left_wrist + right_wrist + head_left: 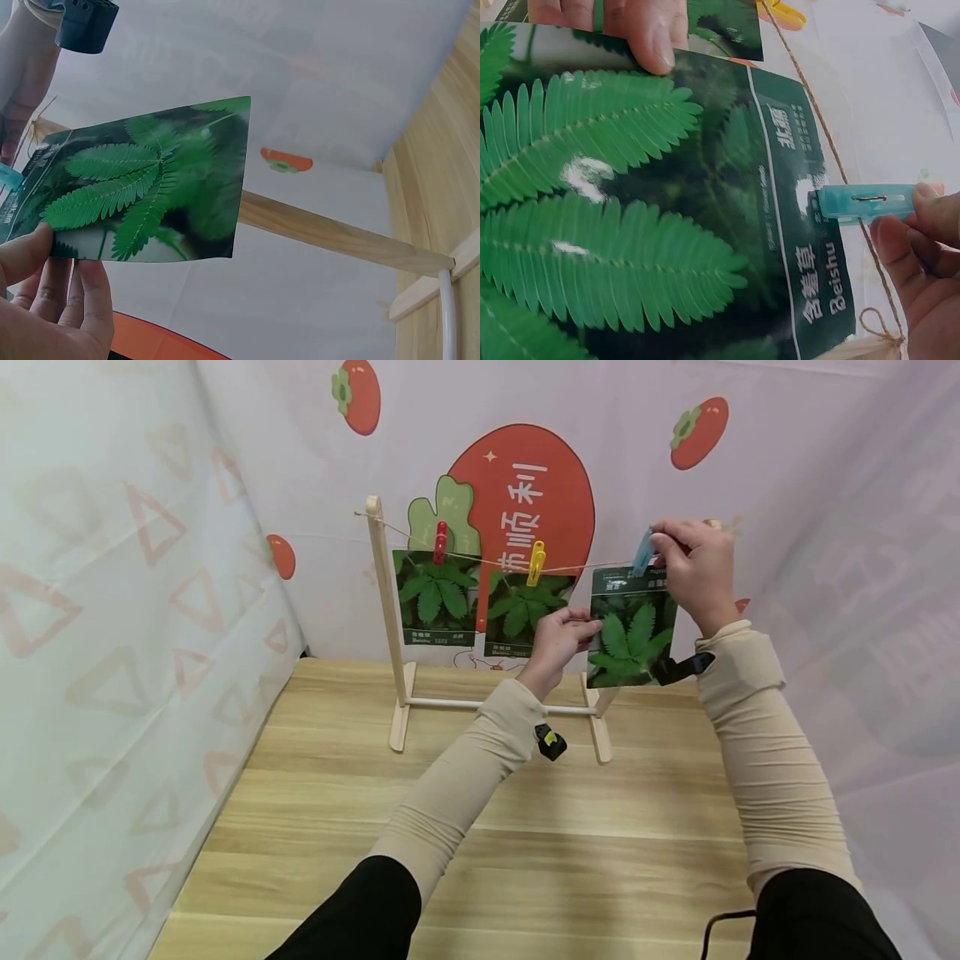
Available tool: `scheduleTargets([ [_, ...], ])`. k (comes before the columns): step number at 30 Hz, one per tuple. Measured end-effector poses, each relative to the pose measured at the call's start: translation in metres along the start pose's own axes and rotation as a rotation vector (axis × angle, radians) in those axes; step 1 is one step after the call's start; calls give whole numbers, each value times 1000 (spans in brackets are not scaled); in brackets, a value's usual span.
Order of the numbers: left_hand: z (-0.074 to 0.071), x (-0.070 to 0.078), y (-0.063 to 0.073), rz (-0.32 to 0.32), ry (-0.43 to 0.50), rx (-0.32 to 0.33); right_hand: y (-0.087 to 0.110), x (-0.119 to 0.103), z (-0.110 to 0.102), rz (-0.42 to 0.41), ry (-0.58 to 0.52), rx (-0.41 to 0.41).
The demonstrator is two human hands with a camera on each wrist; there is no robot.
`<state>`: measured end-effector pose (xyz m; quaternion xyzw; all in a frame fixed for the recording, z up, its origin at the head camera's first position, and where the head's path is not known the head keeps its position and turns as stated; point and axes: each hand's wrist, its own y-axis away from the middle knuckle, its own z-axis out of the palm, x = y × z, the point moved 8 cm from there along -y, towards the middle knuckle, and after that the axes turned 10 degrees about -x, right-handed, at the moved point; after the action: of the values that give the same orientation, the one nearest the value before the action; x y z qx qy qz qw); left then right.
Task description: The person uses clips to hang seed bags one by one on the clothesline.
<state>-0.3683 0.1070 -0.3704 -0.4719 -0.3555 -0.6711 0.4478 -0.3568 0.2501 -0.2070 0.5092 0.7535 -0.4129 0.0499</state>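
Note:
A green seed packet [630, 631] with a leaf picture hangs at the right end of a twine line [821, 120]. My left hand [558, 643] pinches the packet's left edge between thumb and fingers, as the left wrist view also shows. With thumb and fingertips my right hand [697, 564] pinches a blue clothespin [870, 202]. The clothespin's other end lies over the packet's top edge and the twine. Two similar packets hang to the left: one [437, 597] under a red clothespin [440, 543], one [517, 610] under a yellow clothespin [536, 563].
A wooden stand carries the twine; its left post [388, 610] and white lower bar [450, 702] are in view. It stands on a wood-grain table [337, 827]. Behind hangs a printed cloth [630, 435]. A black cable [708, 931] lies at the lower right.

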Motion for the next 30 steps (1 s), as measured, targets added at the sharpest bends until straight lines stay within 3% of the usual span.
scheduleTargets([
  [5, -4, -1, 0, 10, -33, 18, 0, 3, 4, 54, 14, -91],
  [12, -6, 0, 1, 37, -98, 53, 2, 7, 2, 110, -60, -83],
  [18, -12, 8, 6, 97, -237, 103, 4, 9, 1, 166, -77, -95],
  [26, -20, 18, 13, 220, -466, 92, 8, 10, -1, 161, -105, -89],
  [30, -24, 20, 16, 266, -480, 84, 11, 12, -2, 140, -126, -59],
])
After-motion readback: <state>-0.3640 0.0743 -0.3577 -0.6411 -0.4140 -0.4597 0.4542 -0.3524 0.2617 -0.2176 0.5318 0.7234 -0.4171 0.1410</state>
